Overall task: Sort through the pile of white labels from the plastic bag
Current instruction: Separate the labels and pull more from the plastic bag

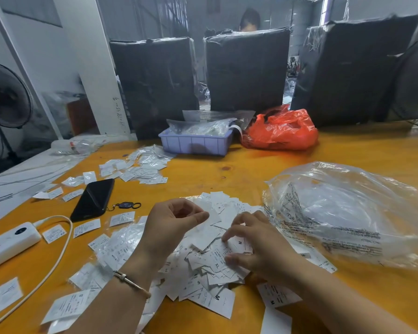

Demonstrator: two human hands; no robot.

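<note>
A loose pile of white labels (212,268) printed with sizes such as S, M and XL lies on the orange table in front of me. My left hand (171,222) is raised over the pile's far side and pinches a white label (214,216) between thumb and fingers. My right hand (256,244) rests on the pile with its fingers spread, pressing on the labels. The clear plastic bag (343,213), crumpled and with printed text, lies just right of the pile.
A black phone (93,200) with a key fob, a white power bank (9,244) and its cable lie at the left. Sorted labels (140,169) lie farther back. A purple tray (196,143) and a red bag (280,131) stand behind. Black wrapped bales and a person are beyond.
</note>
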